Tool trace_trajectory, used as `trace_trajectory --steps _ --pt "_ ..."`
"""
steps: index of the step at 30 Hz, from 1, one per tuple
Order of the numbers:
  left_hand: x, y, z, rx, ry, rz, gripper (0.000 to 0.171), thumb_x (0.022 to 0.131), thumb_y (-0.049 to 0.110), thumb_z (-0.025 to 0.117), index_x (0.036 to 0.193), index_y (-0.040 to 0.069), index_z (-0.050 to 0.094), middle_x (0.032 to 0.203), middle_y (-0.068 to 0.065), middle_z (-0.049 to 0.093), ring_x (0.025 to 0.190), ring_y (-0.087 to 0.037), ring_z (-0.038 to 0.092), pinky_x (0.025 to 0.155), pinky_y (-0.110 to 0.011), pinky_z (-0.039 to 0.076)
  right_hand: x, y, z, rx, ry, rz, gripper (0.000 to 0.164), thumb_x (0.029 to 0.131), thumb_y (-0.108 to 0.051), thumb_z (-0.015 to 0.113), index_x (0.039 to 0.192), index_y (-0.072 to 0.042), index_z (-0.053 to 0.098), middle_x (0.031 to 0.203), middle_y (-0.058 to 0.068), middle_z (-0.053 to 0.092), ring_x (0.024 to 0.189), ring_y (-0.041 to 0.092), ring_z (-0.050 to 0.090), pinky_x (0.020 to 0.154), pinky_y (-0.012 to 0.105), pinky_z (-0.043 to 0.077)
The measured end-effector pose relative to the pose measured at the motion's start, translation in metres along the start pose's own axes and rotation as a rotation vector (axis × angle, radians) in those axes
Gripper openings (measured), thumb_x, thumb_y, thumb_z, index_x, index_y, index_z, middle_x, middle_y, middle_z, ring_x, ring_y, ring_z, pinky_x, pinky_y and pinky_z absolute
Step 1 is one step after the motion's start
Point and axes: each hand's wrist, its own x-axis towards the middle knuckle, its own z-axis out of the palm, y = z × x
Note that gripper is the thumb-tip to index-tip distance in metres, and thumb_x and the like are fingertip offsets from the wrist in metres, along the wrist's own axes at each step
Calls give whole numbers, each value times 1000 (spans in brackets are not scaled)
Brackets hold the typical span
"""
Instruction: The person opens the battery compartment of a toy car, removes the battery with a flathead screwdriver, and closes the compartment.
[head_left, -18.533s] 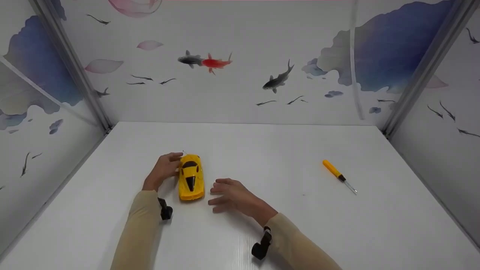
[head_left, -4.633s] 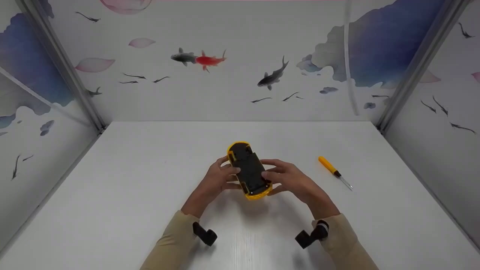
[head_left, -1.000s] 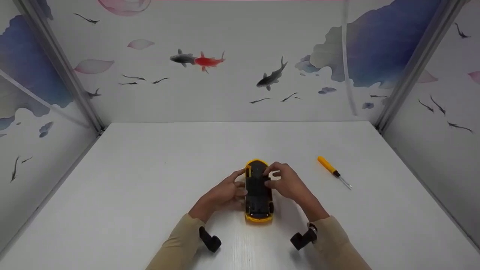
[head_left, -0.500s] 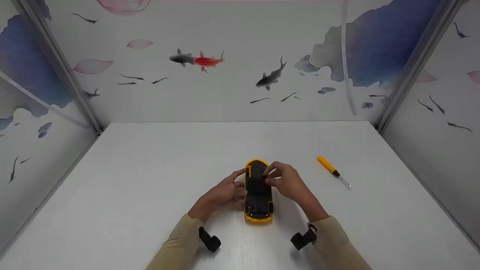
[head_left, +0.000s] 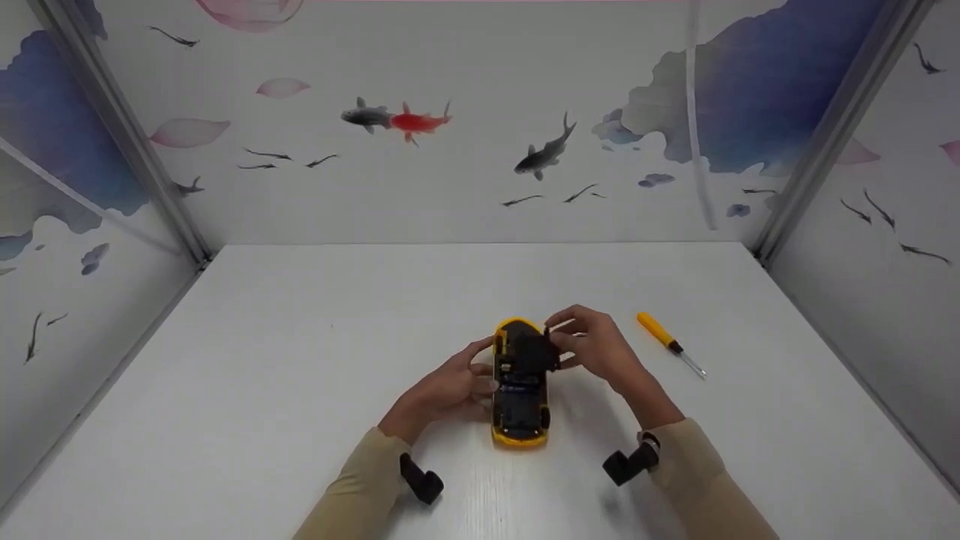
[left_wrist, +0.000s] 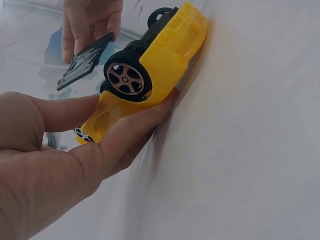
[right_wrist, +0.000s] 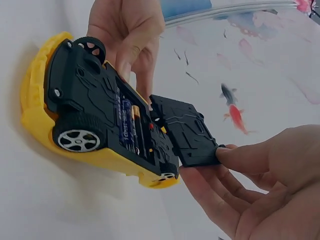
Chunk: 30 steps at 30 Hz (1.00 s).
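Note:
A yellow toy car (head_left: 521,431) lies wheels-up on the table, its black underside facing the head camera. My left hand (head_left: 444,388) grips it along its left side, thumb on one edge and fingers on the other in the left wrist view. My right hand (head_left: 600,351) pinches a black battery cover (right_wrist: 187,132), lifted off and tilted over the far part of the car. The right wrist view shows the uncovered battery compartment, with batteries (right_wrist: 125,119) inside.
On the table (head_left: 300,450), right of my right hand, lies a screwdriver (head_left: 670,343) with a yellow-and-black handle. White panels painted with fish (head_left: 420,122) enclose the table at the back and both sides.
Upright at the left at first, the car was later turned over between both hands and set down nearer the middle. In the last half second, my right hand lifted off the battery cover.

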Motion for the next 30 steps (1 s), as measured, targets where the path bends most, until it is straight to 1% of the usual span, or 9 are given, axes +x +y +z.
trace_trajectory --steps 3,7,10,13,17,23,26,30 --pt "-1 -1 1 -12 -7 -9 86 93 -11 53 162 23 14 151 -23 45 129 -40 57 102 -59 49 1 4 -9 12 38 20 26 101 -7 56 126 -5 62 124 22 65 104 31 70 79 38 62" --pt "-1 0 0 1 -2 -10 86 93 -11 54 162 24 15 151 -23 46 129 -39 58 101 -59 50 3 8 -20 17 76 49 30 101 -8 56 131 -6 60 126 22 64 105 30 70 81 36 62" --pt "0 1 -1 47 1 4 85 93 -9 54 162 22 14 149 -24 48 126 -38 60 99 -54 52 6 12 -26 29 86 64 32 102 -8 55 134 -3 58 128 24 62 104 30 70 82 36 61" --pt "0 1 -1 74 0 8 86 92 -7 55 162 21 14 148 -24 50 123 -36 62 99 -51 53 9 16 -31 45 94 88 33 102 -8 55 134 0 57 130 24 60 106 31 69 83 35 61" --pt "1 -1 -1 83 1 10 86 91 -6 55 162 21 14 146 -24 51 123 -36 62 101 -53 52 12 22 -33 57 119 117 34 103 -8 53 135 0 56 132 23 58 109 31 67 84 32 61" --pt "2 -1 -1 60 4 13 87 90 -7 55 162 20 14 146 -26 50 125 -38 60 102 -58 49 19 32 -34 108 179 119 34 103 -7 50 135 3 55 132 24 57 108 29 65 84 31 61" --pt "2 0 -1 48 2 19 88 89 -9 55 162 19 13 145 -27 51 125 -39 60 101 -59 49 24 39 -33 106 180 138 34 103 -7 49 136 4 54 132 25 56 108 30 65 83 30 61" --pt "0 0 -2 53 5 18 88 90 -9 55 162 20 14 144 -26 51 124 -40 60 101 -59 50 29 48 -30 96 152 187 36 103 -8 49 137 3 53 135 25 55 109 30 64 83 29 60"
